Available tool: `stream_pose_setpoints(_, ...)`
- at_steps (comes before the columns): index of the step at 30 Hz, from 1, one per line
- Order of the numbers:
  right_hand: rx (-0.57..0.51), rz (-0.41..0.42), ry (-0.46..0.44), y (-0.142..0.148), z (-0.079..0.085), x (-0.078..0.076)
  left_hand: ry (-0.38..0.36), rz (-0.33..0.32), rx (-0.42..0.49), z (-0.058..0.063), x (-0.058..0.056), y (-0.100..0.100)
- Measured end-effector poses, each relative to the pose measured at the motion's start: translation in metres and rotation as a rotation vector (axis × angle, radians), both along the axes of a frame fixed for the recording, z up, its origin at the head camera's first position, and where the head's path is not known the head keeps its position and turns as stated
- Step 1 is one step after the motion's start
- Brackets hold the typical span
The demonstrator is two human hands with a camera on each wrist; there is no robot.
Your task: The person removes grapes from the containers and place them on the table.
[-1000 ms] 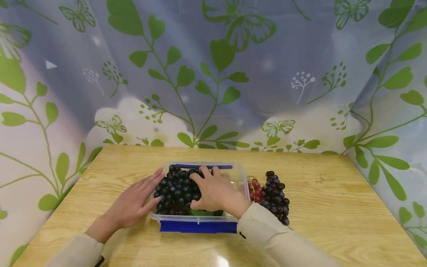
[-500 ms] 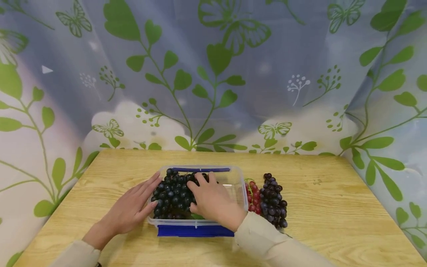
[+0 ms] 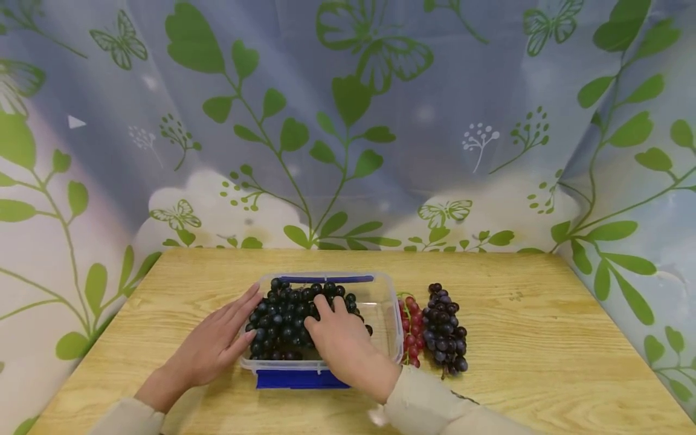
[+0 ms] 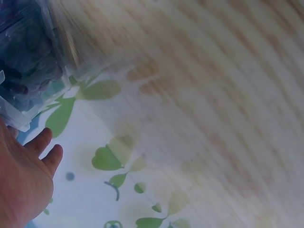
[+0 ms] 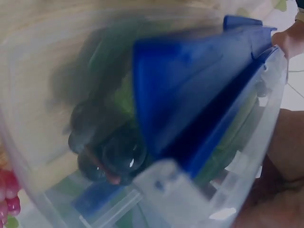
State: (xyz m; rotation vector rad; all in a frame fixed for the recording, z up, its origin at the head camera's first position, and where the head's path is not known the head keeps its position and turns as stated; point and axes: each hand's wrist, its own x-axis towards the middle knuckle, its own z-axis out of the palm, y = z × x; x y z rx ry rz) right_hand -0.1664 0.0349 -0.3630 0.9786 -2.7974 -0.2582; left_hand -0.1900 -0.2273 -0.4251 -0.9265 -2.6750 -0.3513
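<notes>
A clear plastic container [image 3: 382,314] with blue latch flaps [image 3: 296,379] stands on the table, holding dark grapes [image 3: 285,314] mostly in its left and middle part. Along the container's left wall rests my left hand [image 3: 209,344], fingers straight, their tips at the rim. My right hand [image 3: 348,350] reaches over the front rim, its spread fingers on the grapes and some tips hidden among them. In the left wrist view, my left hand [image 4: 23,180] shows beside a container corner. A blue flap [image 5: 190,85] covers much of the right wrist view, grapes blurred behind the clear wall.
Against the container's right side lie red grapes [image 3: 413,329], and right of them a bunch of dark purple grapes [image 3: 446,329]. The wooden table [image 3: 544,338] ends at a patterned curtain [image 3: 413,151] behind and at the sides.
My right hand has shifted slightly toward the front of the container. More dark grapes show behind and right of its fingers, and the green leaf by the thumb is now hidden. My left hand stays put.
</notes>
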Motion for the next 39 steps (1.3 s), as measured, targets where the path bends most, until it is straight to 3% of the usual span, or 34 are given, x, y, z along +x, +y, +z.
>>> stream_pose_setpoints(6,-0.038,0.026,0.013,0.002,-0.004,-0.002,0.003,0.002,-0.001,-0.002,0.0,0.0)
stream_pose_setpoints(11,-0.103,0.026,-0.055,0.003,-0.004,-0.005,0.005,0.003,-0.001,-0.001,-0.001,0.0)
stream_pose_setpoints(20,-0.123,0.049,-0.104,0.001,-0.001,-0.006,0.012,-0.009,0.005,-0.001,-0.001,0.001)
stream_pose_setpoints(27,-0.098,-0.043,-0.236,-0.001,0.004,-0.005,0.01,-0.004,0.006,-0.003,0.001,0.0)
stream_pose_setpoints(34,-0.153,-0.074,-0.448,0.0,0.003,-0.011,-0.007,0.009,0.005,-0.002,0.004,0.0)
stream_pose_setpoints(39,-0.209,-0.084,-0.474,0.003,-0.001,-0.018,0.012,0.008,0.01,-0.002,0.002,0.001)
